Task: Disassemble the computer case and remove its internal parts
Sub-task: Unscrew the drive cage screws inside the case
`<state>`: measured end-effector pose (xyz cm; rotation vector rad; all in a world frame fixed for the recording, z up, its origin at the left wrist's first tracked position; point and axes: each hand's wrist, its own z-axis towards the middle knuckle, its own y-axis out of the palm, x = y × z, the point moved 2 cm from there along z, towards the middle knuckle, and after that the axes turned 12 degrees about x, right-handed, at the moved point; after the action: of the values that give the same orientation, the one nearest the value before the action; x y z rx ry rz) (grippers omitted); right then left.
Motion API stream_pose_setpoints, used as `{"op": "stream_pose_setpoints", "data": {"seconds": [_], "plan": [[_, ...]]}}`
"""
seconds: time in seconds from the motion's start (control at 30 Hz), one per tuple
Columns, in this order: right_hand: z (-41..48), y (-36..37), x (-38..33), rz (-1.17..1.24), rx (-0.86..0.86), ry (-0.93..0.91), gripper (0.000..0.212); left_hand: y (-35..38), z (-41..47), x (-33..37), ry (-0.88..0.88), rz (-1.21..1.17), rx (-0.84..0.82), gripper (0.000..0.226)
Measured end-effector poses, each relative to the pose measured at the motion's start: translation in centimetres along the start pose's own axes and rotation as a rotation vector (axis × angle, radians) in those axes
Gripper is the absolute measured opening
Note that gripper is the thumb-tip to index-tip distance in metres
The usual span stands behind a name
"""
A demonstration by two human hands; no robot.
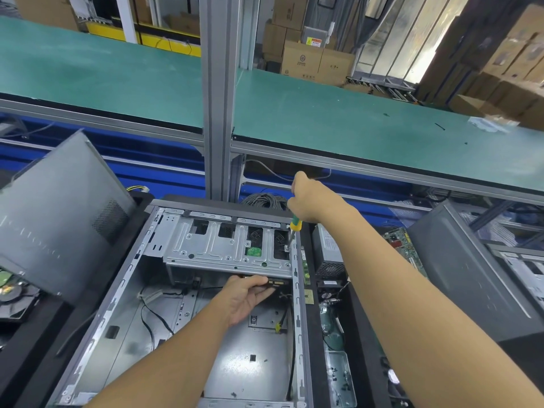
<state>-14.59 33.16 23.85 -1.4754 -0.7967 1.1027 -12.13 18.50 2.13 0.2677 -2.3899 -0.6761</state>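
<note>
The case [117,293] lies open on its side on the dark surface [35,357]. The right hand [309,198] has its fingers curled round a screwdriver [295,225], with the tip on a screw at the right end of the cage [212,248]. Under the cage, the left hand [247,298] pinches a black part [276,282] between thumb and fingers.

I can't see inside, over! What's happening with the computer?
Right grip on screwdriver, tip at drive cage screw. Left grip holding black part under cage. Nothing blocking.

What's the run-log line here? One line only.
right hand: yellow-green-handled screwdriver on silver metal drive cage | left hand: holds black drive underneath
</note>
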Motion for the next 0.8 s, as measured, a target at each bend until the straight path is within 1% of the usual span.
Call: {"op": "stream_pose_setpoints", "data": {"seconds": [0.07,0.13,0.2,0.27,0.3,0.33,0.4,0.43,0.47,0.53,0.6,0.67,0.73,0.77,0.8], "plan": [[-0.2,-0.1,-0.2,0.021,-0.060,0.014,0.027,0.0,-0.1,0.0,0.014,0.017,0.038,0.047],[-0.3,-0.1,-0.2,0.017,-0.087,0.025,0.031,-0.1,-0.1,0.0,0.013,0.030,0.066,0.048],[-0.4,0.0,-0.2,0.015,-0.075,0.027,0.031,-0.4,-0.2,0.0,-0.001,0.042,0.081,0.054],[-0.4,0.1,-0.1,0.008,-0.024,0.023,0.033,-0.8,-0.2,0.0,-0.004,0.041,0.088,0.062],[-0.4,0.1,0.0,0.011,0.007,0.031,0.034,-1.0,-0.2,0.0,-0.002,0.039,0.093,0.062],[-0.3,0.2,0.1,0.014,0.035,0.038,0.033,-1.1,-0.2,0.0,-0.001,0.044,0.098,0.058],[0.0,0.4,0.3,0.024,0.067,0.049,0.019,-1.4,-0.2,0.0,-0.014,0.114,0.096,0.051],[0.1,0.4,0.4,0.035,0.065,0.053,0.012,-1.6,-0.3,0.1,-0.033,0.195,0.081,0.050],[0.1,0.4,0.3,0.048,0.047,0.053,0.011,-1.8,-0.4,0.2,-0.060,0.318,0.058,0.051],[0.1,0.4,0.2,0.059,-0.002,0.054,0.022,-2.3,-0.7,0.6,-0.137,0.665,-0.022,0.052],[0.1,0.5,0.2,0.062,-0.023,0.056,0.025,-2.5,-0.9,1.2,-0.220,0.950,-0.110,0.046],[0.0,0.7,0.1,0.065,-0.006,0.049,0.021,-1.8,-1.3,2.2,-0.262,1.089,-0.205,0.040],[-0.1,0.7,0.1,0.007,0.063,0.029,0.028,-0.5,-2.0,3.5,-0.264,1.145,-0.329,0.030],[-0.1,0.7,0.2,-0.033,0.105,0.023,0.032,0.3,-2.3,4.1,-0.246,1.162,-0.378,0.028],[-0.1,0.7,0.3,-0.058,0.140,0.014,0.031,1.2,-2.6,4.7,-0.202,1.182,-0.397,0.027]]}}
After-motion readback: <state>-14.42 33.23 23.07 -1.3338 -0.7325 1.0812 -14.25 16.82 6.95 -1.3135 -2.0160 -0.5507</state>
